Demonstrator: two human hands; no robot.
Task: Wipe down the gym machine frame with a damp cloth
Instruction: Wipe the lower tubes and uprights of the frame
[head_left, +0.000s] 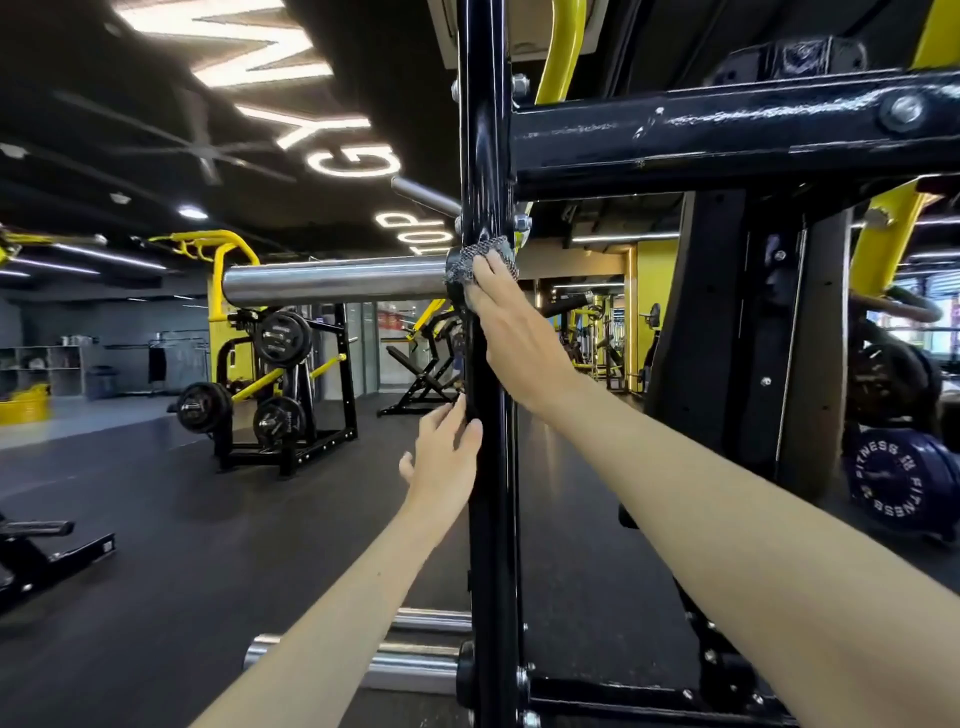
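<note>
One wide-angle view from the head, facing forward, very near the black post (487, 130) at centre, gym floor (156, 493) running away far left.

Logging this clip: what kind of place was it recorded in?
Most likely a commercial gym: weight plates racked on a yellow-and-black machine, a chrome plate peg on the black upright, and a plate lettered FITNESS at right.

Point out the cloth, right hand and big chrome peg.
cloth (467, 257): head view, exposed mesh patch.
right hand (514, 332): head view, back of the hand.
chrome peg (332, 283): head view, mid-length of the tube.
</note>
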